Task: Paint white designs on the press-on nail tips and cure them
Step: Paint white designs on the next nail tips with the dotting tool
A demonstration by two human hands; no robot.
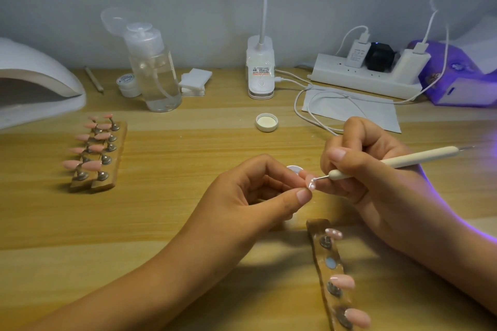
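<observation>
Left hand [252, 193] fingers pinched a pink nail tip [310, 183] above the worktop [188, 148], right hand [371, 169] fingers gripped a dotting pen [398, 162], tip touching the nail, holder strip [332, 274] just below

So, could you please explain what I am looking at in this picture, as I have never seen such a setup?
No machine here: one camera on a person's head looks down at their two bare hands. The left hand pinches a pink nail tip; the right hand holds a dotting tool, its point at that tip. On the wooden table: a rack of pink tips at left, a second strip in front, a white curing lamp, a pump bottle, a power strip.
</observation>
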